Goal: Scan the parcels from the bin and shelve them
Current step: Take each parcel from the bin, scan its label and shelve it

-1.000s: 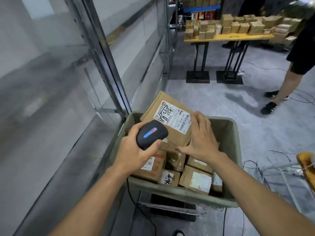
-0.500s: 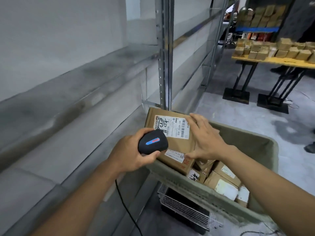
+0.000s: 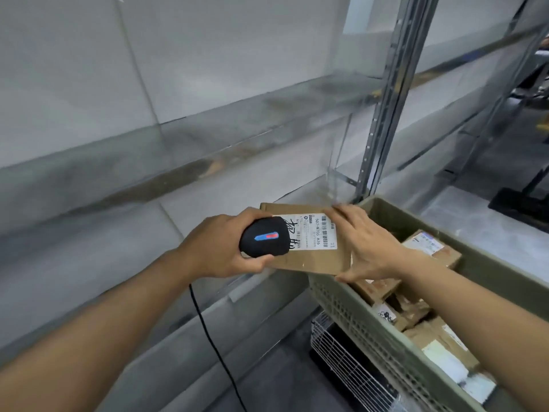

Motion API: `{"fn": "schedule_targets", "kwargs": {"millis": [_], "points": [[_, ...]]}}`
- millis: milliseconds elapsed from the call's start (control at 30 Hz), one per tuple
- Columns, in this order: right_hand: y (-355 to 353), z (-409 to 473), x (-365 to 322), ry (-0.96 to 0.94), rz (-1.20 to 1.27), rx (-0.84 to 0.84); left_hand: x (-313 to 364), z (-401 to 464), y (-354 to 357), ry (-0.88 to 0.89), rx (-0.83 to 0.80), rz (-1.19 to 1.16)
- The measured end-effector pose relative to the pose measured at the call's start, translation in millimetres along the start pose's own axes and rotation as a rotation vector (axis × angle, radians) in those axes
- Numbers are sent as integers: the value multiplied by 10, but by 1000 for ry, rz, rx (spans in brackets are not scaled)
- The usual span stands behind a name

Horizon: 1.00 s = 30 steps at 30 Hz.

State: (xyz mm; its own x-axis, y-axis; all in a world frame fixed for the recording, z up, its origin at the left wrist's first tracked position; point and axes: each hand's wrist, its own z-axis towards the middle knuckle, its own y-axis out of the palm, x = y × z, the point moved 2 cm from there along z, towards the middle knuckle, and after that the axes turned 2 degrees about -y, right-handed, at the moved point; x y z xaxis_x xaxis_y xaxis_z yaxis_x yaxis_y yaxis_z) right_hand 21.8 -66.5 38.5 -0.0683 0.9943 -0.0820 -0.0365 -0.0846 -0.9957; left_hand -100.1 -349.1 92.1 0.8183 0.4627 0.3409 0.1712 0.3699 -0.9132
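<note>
A flat brown cardboard parcel (image 3: 309,260) with a white barcode label faces up, held over the left corner of the olive-green bin (image 3: 356,316). My right hand (image 3: 368,242) grips the parcel along its right edge, fingers over the top and thumb at the near edge. My left hand (image 3: 219,248) is closed around a black corded barcode scanner (image 3: 264,237) with a blue and red stripe, its head resting over the label's left part. Several more brown parcels (image 3: 430,248) lie inside the bin.
Grey metal shelving (image 3: 178,162) runs along the left with a perforated steel upright (image 3: 383,114) just behind the bin. A wire rack (image 3: 347,370) sits under the bin. The scanner's black cable (image 3: 208,331) hangs down from my left hand.
My view has swung left toward the shelves. The parcel has been lifted out and left over the bin's corner and laid flatter, and the scanner now sits over its label.
</note>
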Motion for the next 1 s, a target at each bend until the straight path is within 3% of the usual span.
{"fn": "schedule_targets", "kwargs": {"millis": [400, 1000], "points": [[91, 127, -395, -312, 41, -23, 415, -866, -148, -150, 72, 197], [70, 379, -1449, -503, 77, 21, 378, -2073, -491, -290, 198, 109]]}}
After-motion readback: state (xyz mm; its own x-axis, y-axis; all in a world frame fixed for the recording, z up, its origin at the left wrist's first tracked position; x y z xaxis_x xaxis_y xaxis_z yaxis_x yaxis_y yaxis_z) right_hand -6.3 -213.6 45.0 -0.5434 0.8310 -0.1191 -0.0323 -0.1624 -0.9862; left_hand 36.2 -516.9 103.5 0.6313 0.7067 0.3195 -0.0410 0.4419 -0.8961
